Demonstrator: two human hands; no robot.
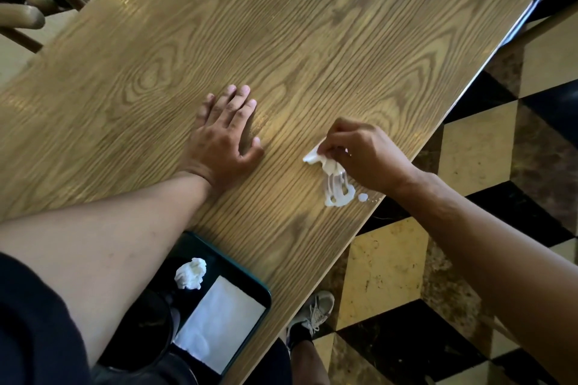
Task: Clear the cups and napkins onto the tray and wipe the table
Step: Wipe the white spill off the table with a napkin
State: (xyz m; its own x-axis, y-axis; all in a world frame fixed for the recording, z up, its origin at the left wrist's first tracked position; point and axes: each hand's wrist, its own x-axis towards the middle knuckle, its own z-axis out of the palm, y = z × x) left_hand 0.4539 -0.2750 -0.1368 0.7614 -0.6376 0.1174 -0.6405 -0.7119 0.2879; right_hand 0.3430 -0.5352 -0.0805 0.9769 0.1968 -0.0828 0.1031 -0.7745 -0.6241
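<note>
My left hand (226, 134) lies flat on the wooden table (281, 25), fingers spread, holding nothing. My right hand (362, 153) pinches a white napkin (316, 158) near the table's right edge. Just below the napkin a white spill (337, 194) is smeared in streaks, with a small drop beside it. A dark green tray (250, 278) sits at the near edge, partly under my left forearm. On it lie a crumpled white napkin (190, 273) and a flat white napkin (219, 322). No cups are visible.
A metal chair frame (28, 6) stands at the far left corner of the table. The floor (469, 150) right of the table is tiled in black and cream. My shoe (312, 312) shows below the table edge.
</note>
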